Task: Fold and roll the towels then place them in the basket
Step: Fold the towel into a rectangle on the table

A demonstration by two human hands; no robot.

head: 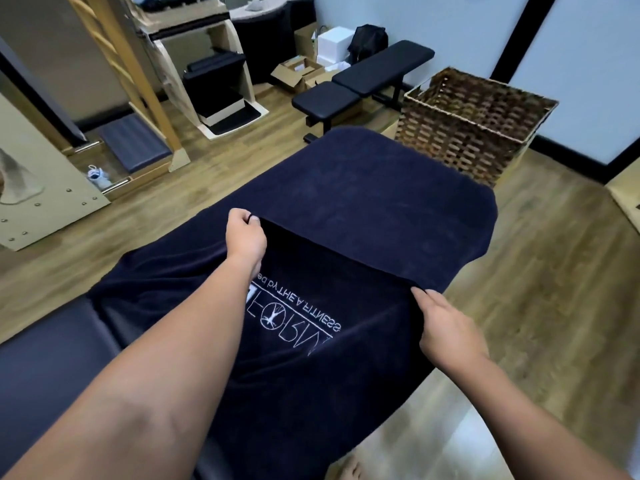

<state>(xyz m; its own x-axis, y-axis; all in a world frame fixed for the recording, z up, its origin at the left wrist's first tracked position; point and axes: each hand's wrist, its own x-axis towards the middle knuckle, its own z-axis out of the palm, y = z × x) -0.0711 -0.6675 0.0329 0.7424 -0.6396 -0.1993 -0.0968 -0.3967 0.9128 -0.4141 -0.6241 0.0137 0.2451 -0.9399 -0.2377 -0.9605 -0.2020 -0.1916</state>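
Across the padded table (pixel 45 358), your left hand (pixel 244 237) and right hand (pixel 446 327) pinch the navy towel (pixel 363 202) mid-fold, fingers seemingly curled; next, align edges.

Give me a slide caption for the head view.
Both hands pinch a navy towel's folded edge; wicker basket waits beyond.
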